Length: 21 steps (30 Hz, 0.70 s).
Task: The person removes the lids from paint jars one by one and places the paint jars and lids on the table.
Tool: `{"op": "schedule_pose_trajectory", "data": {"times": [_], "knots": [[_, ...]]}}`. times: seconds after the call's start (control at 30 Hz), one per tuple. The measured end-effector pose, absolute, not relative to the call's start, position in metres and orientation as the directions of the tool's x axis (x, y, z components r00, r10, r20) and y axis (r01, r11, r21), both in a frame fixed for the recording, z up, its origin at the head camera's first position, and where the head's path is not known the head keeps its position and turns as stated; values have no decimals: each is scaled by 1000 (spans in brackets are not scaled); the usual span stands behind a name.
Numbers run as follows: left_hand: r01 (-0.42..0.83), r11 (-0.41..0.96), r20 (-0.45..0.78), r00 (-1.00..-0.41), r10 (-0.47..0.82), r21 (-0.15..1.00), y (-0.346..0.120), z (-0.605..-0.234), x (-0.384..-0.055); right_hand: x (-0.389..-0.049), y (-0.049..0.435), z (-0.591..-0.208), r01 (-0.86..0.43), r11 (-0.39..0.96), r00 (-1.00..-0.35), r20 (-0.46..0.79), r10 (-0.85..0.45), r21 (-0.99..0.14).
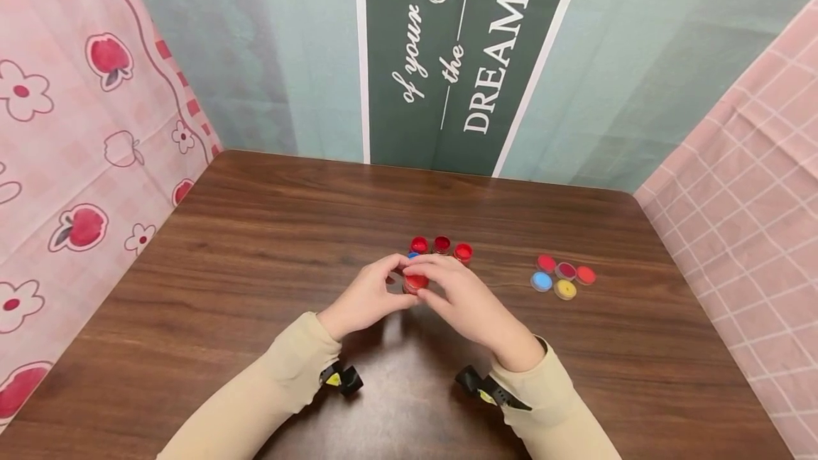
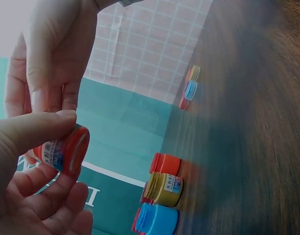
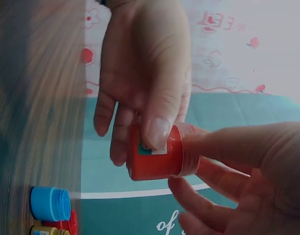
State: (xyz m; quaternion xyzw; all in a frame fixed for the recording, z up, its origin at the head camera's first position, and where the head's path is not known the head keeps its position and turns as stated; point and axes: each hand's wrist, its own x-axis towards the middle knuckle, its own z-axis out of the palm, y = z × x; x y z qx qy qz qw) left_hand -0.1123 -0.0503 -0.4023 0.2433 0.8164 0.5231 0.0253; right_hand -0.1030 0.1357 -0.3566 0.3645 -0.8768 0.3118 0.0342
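Observation:
Above the tabletop, both hands hold a small red paint jar [image 1: 415, 283] between them. My left hand [image 1: 366, 299] pinches its labelled body, the thumb lying across the label in the right wrist view. The right hand [image 1: 469, 302] has thumb and fingers around the clear ribbed lid end [image 3: 191, 149] of the same jar. In the right wrist view the jar [image 3: 155, 166] lies tilted on its side. Just beyond the hands stand uncapped jars: a red jar [image 1: 419, 244], a dark red jar [image 1: 442, 244], another red jar [image 1: 463, 252], a blue jar [image 2: 159, 220] and a yellow jar [image 2: 165, 190].
To the right on the brown wooden table [image 1: 307, 211] lie several loose lids, among them a blue lid [image 1: 541, 281], a yellow lid [image 1: 565, 289] and a dark red lid [image 1: 565, 270]. Patterned cloths hang along the table's back and sides.

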Motion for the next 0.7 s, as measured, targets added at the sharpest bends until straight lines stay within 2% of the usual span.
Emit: {"op": "schedule_pose_trajectory", "data": {"times": [0.1,0.17,0.3,0.4,0.47,0.63,0.7], "knots": [[372,324,215,-877,429,870,-51,-402,-112,-102,138,-356,-661,483,-713,280,-643,-574],[375,325,218,-876,430,868,-51,-402,-112,-102,137,-356,-644,492,-733,289,-616,-586],[377,336,219,-879,424,863,-51,-402,-112,-101,130,-359,-574,622,-815,298,-497,-533],[378,344,217,-880,423,860,-50,-401,-112,-101,128,-361,-528,699,-849,288,-442,-483],[384,348,222,-878,424,855,-50,-401,-112,-101,129,-360,-536,691,-844,280,-457,-486],[381,341,224,-880,419,859,-51,-401,-113,-101,134,-355,-605,592,-785,272,-557,-533],[379,334,227,-882,412,863,-51,-401,-113,-101,134,-354,-602,592,-788,276,-551,-536]]}}
